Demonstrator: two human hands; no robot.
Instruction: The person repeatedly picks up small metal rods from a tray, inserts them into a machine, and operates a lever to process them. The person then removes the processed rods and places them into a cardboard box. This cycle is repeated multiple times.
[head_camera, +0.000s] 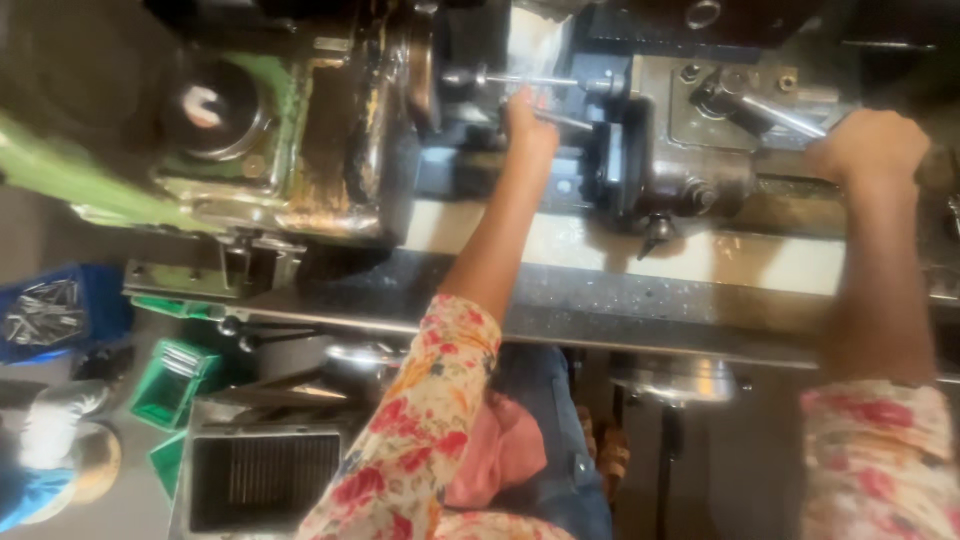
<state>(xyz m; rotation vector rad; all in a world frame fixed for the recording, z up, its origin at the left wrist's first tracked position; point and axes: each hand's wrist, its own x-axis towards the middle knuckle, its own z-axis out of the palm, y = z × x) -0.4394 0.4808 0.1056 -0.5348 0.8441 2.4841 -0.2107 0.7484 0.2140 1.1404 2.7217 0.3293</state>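
I stand at a metal lathe (690, 190) with a green headstock (290, 130) on the left. My left hand (527, 125) reaches forward to a thin metal rod (530, 80) that sticks out of the chuck (450, 70); the fingers are closed at the rod's near side, and the grip itself is blurred. My right hand (868, 145) is closed over a lever or handle at the right end of the carriage, beside a steel handle bar (775, 112). Both arms wear floral sleeves.
The lathe's dark chip tray edge (600, 300) runs across in front of me. Below left are a green crate (175, 380), a grey slotted box (260, 480) and a blue bin with metal scraps (50, 315). Another person's shoe shows at far left (60, 430).
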